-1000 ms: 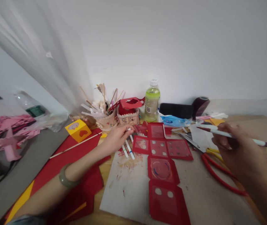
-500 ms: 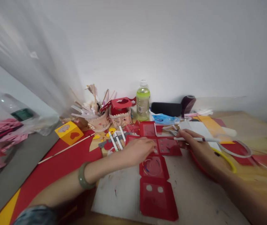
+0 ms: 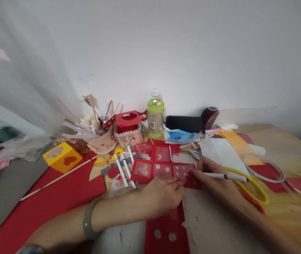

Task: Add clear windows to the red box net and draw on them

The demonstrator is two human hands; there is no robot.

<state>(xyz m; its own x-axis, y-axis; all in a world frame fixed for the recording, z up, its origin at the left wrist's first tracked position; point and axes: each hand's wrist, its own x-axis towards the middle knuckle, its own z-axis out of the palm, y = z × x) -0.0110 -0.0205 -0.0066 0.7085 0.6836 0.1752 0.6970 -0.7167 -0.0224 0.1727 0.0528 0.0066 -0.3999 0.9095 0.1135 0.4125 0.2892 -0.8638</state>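
Observation:
A red paper box net, cross-shaped with cut-out holes and clear film behind them, lies flat on a pale board. My left hand rests on its middle, fingers stretched out and pressing it down; the palm hides part of the panel beneath. In my right hand is a white marker with a dark band, its tip at the net's right panel, hidden by the fingers. Several white markers lie left of the net. Silver scissors blades show just behind my right hand.
Behind stand decorated cups with sticks, a green drink bottle, a tissue pack and a black phone. A yellow paper cube sits at left on red paper. Yellow-red scissor handles lie beside my right wrist.
The net sits lower in view and my left hand has slid down over its middle. My right hand has moved lower, the marker's tip nearer the right panel.

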